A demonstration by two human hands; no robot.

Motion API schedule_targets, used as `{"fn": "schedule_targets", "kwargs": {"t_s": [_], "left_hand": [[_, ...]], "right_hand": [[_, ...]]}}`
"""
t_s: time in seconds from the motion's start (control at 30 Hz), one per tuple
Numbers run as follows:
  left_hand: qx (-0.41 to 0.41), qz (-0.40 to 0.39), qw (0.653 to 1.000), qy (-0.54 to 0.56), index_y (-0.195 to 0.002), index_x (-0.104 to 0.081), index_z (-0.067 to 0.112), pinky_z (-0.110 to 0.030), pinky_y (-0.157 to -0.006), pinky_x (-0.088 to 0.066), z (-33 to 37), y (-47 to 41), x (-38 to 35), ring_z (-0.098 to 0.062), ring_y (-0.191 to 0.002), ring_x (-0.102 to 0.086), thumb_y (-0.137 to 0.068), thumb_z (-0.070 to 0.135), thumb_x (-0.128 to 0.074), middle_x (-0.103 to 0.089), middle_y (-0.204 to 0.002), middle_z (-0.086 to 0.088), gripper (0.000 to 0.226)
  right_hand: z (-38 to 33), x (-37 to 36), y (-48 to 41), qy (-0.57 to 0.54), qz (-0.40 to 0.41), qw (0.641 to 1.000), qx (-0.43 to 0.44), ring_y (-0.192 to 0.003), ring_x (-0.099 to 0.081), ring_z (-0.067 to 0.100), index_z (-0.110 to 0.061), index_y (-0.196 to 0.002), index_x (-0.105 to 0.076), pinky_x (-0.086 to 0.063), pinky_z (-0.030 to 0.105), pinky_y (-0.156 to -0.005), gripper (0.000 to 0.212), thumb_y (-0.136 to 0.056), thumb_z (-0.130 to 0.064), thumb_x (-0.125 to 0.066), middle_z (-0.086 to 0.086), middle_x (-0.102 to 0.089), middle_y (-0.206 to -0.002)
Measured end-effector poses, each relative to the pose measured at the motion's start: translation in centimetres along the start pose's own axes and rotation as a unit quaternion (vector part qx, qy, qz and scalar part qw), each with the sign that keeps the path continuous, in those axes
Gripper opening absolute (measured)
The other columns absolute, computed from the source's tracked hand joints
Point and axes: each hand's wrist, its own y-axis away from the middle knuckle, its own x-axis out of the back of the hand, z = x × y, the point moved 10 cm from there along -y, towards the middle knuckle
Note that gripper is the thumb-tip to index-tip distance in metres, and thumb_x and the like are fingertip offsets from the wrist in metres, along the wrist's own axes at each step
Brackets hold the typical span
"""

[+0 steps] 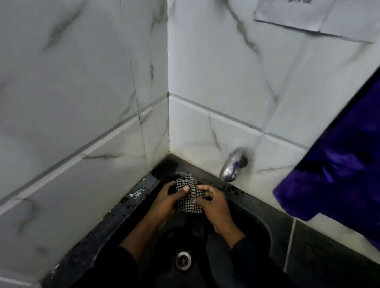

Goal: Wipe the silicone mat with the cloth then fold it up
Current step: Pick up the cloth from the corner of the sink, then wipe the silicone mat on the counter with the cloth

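Observation:
A black-and-white checked cloth (189,196) is bunched up between both hands over the dark sink. My left hand (168,198) grips its left side with the thumb laid across the fabric. My right hand (216,204) grips its right side with curled fingers. A purple silicone mat (356,159) hangs against the tiled wall at the right, its lower edge reaching the counter.
The dark sink basin (255,223) fills a corner between two white marble-look tiled walls, with a metal drain (183,260) below the hands. A chrome tap (232,166) juts from the back wall. A printed paper sheet (315,11) is stuck high on the wall.

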Motion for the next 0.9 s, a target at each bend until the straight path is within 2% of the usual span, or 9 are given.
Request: {"fn": "schedule_targets", "kwargs": {"t_s": [0.07, 0.2, 0.37, 0.47, 0.53, 0.6, 0.7, 0.8, 0.9], "left_hand": [[0.017, 0.015, 1.000, 0.018, -0.131, -0.052, 0.014, -0.041, -0.079, -0.060, -1.3, 2.1, -1.8, -0.029, -0.110, -0.068, -0.088, 0.018, -0.072, -0.067, -0.124, -0.012, 0.048], [0.029, -0.007, 1.000, -0.002, -0.122, -0.059, 0.014, -0.049, -0.087, -0.058, -3.9, 5.9, -6.2, -0.028, -0.102, -0.070, -0.083, 0.018, -0.077, -0.071, -0.117, -0.014, 0.043], [0.041, -0.062, 0.995, -0.069, -0.111, -0.066, 0.015, -0.045, -0.072, -0.059, -6.0, 10.5, -12.8, -0.027, -0.094, -0.072, -0.068, 0.027, -0.084, -0.073, -0.110, -0.013, 0.049], [0.042, -0.081, 0.993, -0.077, -0.112, -0.062, 0.011, -0.042, -0.067, -0.059, -7.2, 12.8, -17.4, -0.026, -0.091, -0.071, -0.077, 0.016, -0.081, -0.072, -0.105, -0.012, 0.041], [0.047, -0.093, 0.992, -0.074, -0.113, -0.060, 0.009, -0.039, -0.064, -0.059, -8.0, 14.5, -20.7, -0.024, -0.089, -0.070, -0.082, 0.008, -0.075, -0.071, -0.102, -0.011, 0.034], [0.046, -0.111, 0.990, -0.079, -0.112, -0.059, 0.007, -0.037, -0.065, -0.058, -8.9, 16.0, -23.8, -0.023, -0.087, -0.070, -0.083, 0.002, -0.073, -0.071, -0.101, -0.011, 0.033], [0.031, -0.136, 0.986, -0.090, -0.111, -0.058, 0.004, -0.036, -0.067, -0.058, -10.3, 18.5, -28.6, -0.024, -0.087, -0.070, -0.083, -0.007, -0.069, -0.069, -0.100, -0.016, 0.032], [0.035, -0.157, 0.984, -0.077, -0.109, -0.060, 0.006, -0.034, -0.069, -0.059, -12.2, 21.1, -33.4, -0.023, -0.086, -0.068, -0.087, -0.011, -0.060, -0.069, -0.097, -0.014, 0.028], [0.079, -0.194, 0.977, -0.048, -0.110, -0.064, 0.011, -0.033, -0.070, -0.058, -14.9, 24.1, -38.4, -0.022, -0.090, -0.067, -0.093, 0.000, -0.053, -0.070, -0.101, -0.013, 0.023]], "right_hand": [[-0.1, 2.5, 2.7, 0.000, -0.012, 1.000, 0.002, -0.093, -0.069, 0.028, -0.023, -0.103, -0.071, -0.059, 0.043, -0.081, 0.037, -0.073, -0.002, -0.072, 0.005, -0.073, -0.095], [-0.5, 7.0, 7.8, 0.033, -0.049, 0.998, 0.028, -0.097, -0.068, 0.023, -0.023, -0.104, -0.071, -0.055, 0.037, -0.086, 0.040, -0.068, -0.005, -0.072, 0.003, -0.073, -0.100], [-0.4, 13.5, 13.6, 0.072, -0.052, 0.995, 0.055, -0.101, -0.065, 0.013, -0.016, -0.106, -0.069, -0.051, 0.033, -0.092, 0.043, -0.064, -0.007, -0.069, 0.001, -0.071, -0.106], [-0.3, 18.0, 16.7, 0.089, -0.023, 0.993, 0.073, -0.102, -0.064, 0.012, -0.020, -0.107, -0.070, -0.051, 0.035, -0.093, 0.045, -0.064, -0.007, -0.064, -0.004, -0.066, -0.107], [-0.9, 21.0, 19.0, 0.113, 0.002, 0.989, 0.099, -0.103, -0.061, 0.009, -0.021, -0.109, -0.069, -0.049, 0.031, -0.093, 0.047, -0.065, -0.006, -0.060, -0.004, -0.061, -0.108], [-1.6, 23.5, 21.2, 0.127, 0.014, 0.983, 0.129, -0.111, -0.057, 0.009, -0.019, -0.115, -0.067, -0.044, 0.025, -0.098, 0.053, -0.067, -0.001, -0.056, -0.003, -0.058, -0.114], [-0.9, 27.1, 25.0, 0.140, 0.014, 0.980, 0.141, -0.122, -0.051, 0.010, -0.019, -0.129, -0.060, -0.040, 0.026, -0.105, 0.065, -0.070, 0.007, -0.049, -0.004, -0.053, -0.128], [1.6, 30.8, 28.3, 0.178, 0.018, 0.978, 0.106, -0.131, -0.040, 0.009, -0.029, -0.141, -0.047, -0.036, 0.031, -0.111, 0.066, -0.081, -0.004, -0.052, -0.008, -0.043, -0.141], [3.2, 35.0, 31.6, 0.213, 0.050, 0.971, 0.097, -0.132, -0.036, 0.009, -0.032, -0.147, -0.036, -0.035, 0.034, -0.111, 0.061, -0.090, -0.030, -0.057, -0.009, -0.038, -0.146]]}}
